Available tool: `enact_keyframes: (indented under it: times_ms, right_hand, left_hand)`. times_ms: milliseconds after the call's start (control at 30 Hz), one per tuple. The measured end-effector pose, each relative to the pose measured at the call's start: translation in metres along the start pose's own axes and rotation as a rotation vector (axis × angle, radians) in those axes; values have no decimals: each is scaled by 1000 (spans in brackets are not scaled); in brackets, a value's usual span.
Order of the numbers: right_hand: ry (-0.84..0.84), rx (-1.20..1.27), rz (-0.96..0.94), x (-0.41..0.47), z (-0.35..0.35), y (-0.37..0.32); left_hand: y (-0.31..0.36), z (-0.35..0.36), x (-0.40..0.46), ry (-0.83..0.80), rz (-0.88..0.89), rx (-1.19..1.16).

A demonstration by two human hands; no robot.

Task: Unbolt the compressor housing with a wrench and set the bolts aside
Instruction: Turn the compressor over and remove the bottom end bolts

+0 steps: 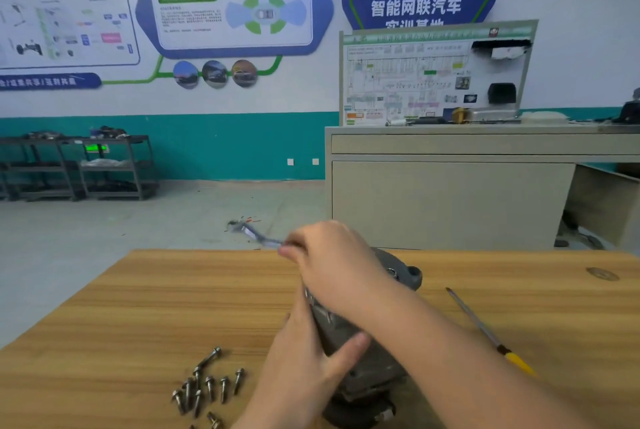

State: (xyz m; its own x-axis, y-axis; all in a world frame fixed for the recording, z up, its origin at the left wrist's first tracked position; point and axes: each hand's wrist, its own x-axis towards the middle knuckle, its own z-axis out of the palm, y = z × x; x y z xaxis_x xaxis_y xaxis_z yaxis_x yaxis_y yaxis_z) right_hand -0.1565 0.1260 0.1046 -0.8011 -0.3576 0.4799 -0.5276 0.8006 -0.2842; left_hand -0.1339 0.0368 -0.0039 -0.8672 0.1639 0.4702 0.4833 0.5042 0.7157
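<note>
Workshop desk (pixel 138 290): compressor housing (pixel 363 369) near front edge, your left hand (pixel 308 359) grips it against turning; right hand (pixel 332 262) grips wrench (pixel 256 236); removed bolts (pixel 204 387) grouped front-left.

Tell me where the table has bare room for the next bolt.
Bare wood lies left of the bolts, out to the table edge, and between the compressor and the screwdriver. The far right corner is also bare. It is crowded by the left hand and under the right hand with the wrench.
</note>
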Motion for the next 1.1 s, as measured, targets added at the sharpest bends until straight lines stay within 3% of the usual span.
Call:
enact_keyframes:
  times_ms: [100, 200, 300, 367, 400, 533, 633, 700, 800, 900, 1000, 1100]
  right_hand:
    - [177, 133, -316, -42, -2, -3]
    - [402, 367, -495, -81, -3, 21]
    - [616, 946, -338, -111, 0, 43]
    - [701, 1374, -36, -115, -3, 60]
    - [699, 1441, 119, -113, -6, 71]
    - [572, 1169, 645, -78, -24, 119]
    - [231, 1010, 801, -33, -43, 130]
    - [14, 744, 804, -1, -50, 120]
    - [-179, 250, 621, 40, -43, 77]
    - [-240, -195, 298, 47, -24, 27]
    - [-36, -370, 11, 8, -14, 1]
    - [207, -231, -253, -44, -14, 6]
  left_hand:
    - [-2, 8, -3, -6, 23, 158]
    - [-3, 5, -2, 23, -73, 63]
    - [-4, 2, -2, 73, -35, -32]
    - [-6, 1, -4, 92, -12, -60]
    - [-8, 1, -4, 103, -11, -69]
    - [-10, 2, 2, 121, -31, -59]
    - [-8, 4, 4, 131, -20, -58]
    - [-7, 3, 4, 123, -12, -54]
    - [-7, 3, 3, 100, -10, -40]
    - [-5, 2, 4, 81, -17, -27]
    - [-5, 2, 3, 56, -68, -8]
    - [-6, 6, 2, 23, -76, 59]
